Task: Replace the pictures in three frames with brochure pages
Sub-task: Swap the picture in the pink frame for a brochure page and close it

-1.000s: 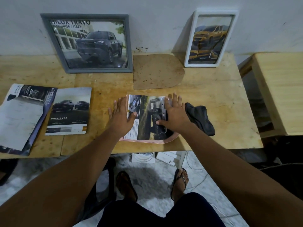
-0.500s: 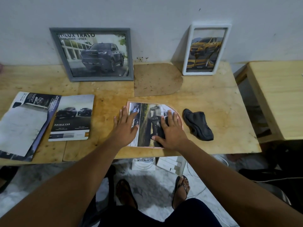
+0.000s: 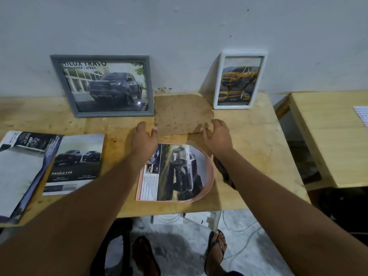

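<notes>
Two loosely curled hands, no grip evident, flank the backing board (image 3: pixel 182 114) lying crosswise just beyond the pink arched frame (image 3: pixel 211 177): left hand (image 3: pixel 143 138) at its square end, right hand (image 3: pixel 218 136) at its rounded end.

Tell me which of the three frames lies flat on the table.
The pink arched frame, nearest the person; the grey frame and the white frame stand propped against the wall.
</notes>
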